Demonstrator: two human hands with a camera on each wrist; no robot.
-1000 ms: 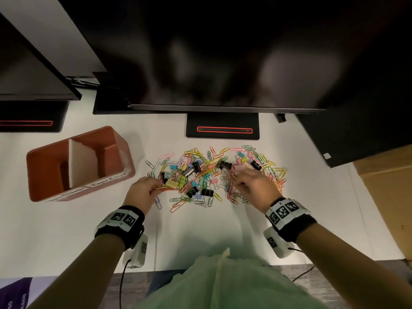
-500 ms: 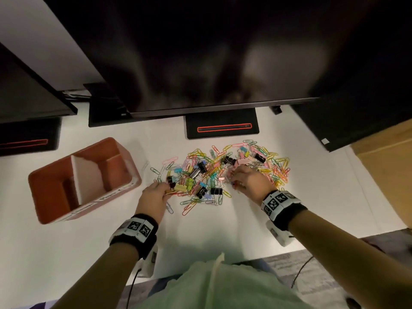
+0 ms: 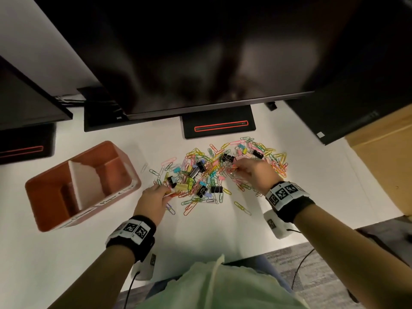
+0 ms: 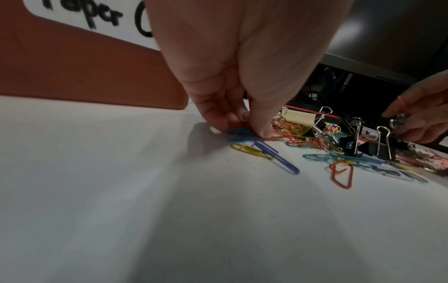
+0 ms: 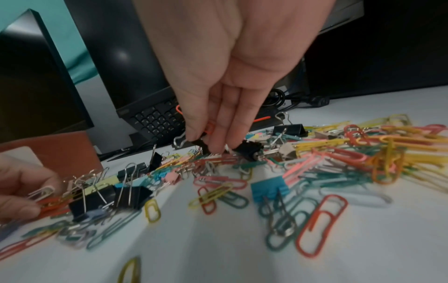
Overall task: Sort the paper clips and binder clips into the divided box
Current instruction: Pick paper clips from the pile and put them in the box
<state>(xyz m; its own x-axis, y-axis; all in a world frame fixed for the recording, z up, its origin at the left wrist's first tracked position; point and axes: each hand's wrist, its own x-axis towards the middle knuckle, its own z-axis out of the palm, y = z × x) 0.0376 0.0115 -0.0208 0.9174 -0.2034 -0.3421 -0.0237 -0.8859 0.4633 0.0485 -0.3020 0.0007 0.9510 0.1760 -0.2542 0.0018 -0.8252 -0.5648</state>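
Note:
A heap of coloured paper clips and binder clips (image 3: 211, 172) lies on the white table. My left hand (image 3: 166, 194) is at the heap's left edge. Its fingertips (image 4: 263, 131) pinch a few paper clips (image 4: 238, 134) against the table, red and teal among them. At the heap's far right side, my right hand (image 3: 234, 169) pinches a black binder clip (image 5: 202, 146) between thumb and fingers (image 5: 194, 134). An orange paper clip (image 5: 209, 128) also sits in those fingers. The red-brown divided box (image 3: 53, 219) stands left of the heap, with a white divider (image 3: 87, 186) inside.
A large monitor (image 3: 200, 52) overhangs the table's back, its black stand (image 3: 218, 128) just behind the heap. A second monitor (image 3: 26, 103) stands at the back left. The box's near wall carries a handwritten label (image 4: 97, 17). A cardboard surface (image 3: 385, 157) is at the right.
Both hands stay at the heap. The right hand has reached slightly further in, onto a black binder clip. The head view has tilted and moved closer.

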